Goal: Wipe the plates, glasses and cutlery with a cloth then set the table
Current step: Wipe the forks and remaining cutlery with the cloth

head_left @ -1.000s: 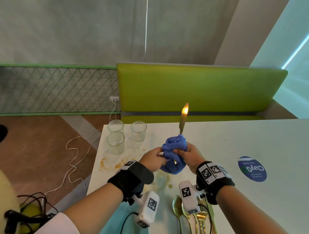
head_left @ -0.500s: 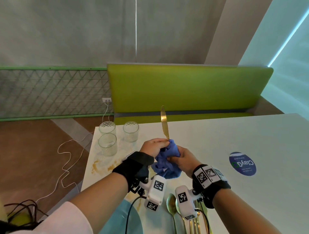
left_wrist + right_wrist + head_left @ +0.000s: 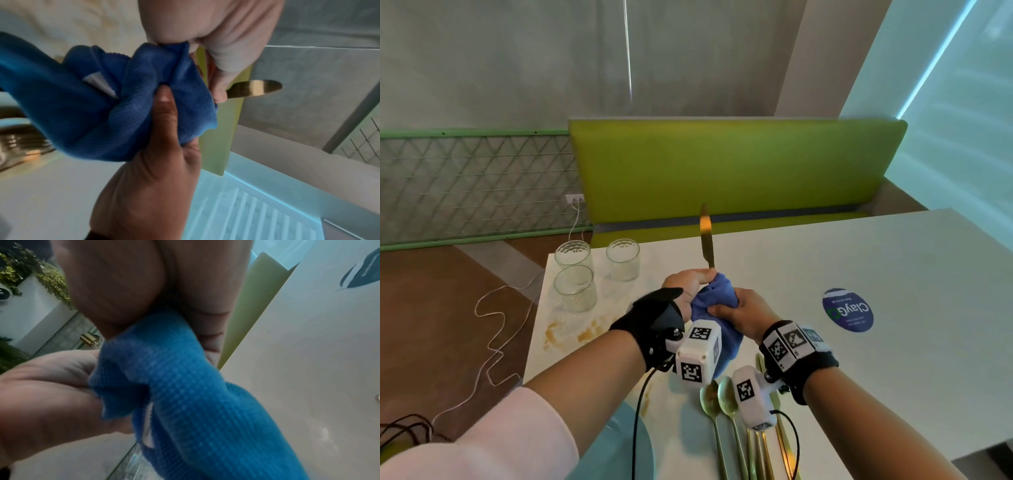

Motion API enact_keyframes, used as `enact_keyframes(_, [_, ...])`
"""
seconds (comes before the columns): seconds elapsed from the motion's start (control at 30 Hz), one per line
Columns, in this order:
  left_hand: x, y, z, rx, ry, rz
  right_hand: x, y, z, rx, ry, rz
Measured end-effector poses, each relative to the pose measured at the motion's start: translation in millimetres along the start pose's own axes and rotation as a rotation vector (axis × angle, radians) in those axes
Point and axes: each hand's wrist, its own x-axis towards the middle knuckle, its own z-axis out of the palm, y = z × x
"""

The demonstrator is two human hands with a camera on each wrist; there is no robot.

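A gold knife stands upright over the white table, blade up. My left hand pinches it at the base of the blade, which in the left wrist view juts past my fingers as the knife. Just below, my right hand grips the blue cloth bunched where the handle runs down. The handle itself is hidden inside the cloth. Gold spoons and more gold cutlery lie near the front edge. Three glasses stand at the far left corner.
A teal plate sits at the front edge under my left forearm. Brown stains mark the table near the glasses. A round blue sticker lies to the right. A green bench runs behind the table.
My left hand has shifted from the handle end up to the base of the blade. The cloth in my right hand now sits lower, over the handle. The blade has tilted slightly left.
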Motion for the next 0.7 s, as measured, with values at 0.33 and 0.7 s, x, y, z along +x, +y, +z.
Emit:
enact_keyframes(0.33, [-5,-18,28,0.161,0.168,0.072,-31,52,-64,-0.031,0.326,0.114])
enact_keyframes(0.7, [-14,-187,79,0.857,-0.095,-0.087,-54,94,-103,0.001,0.424,0.175])
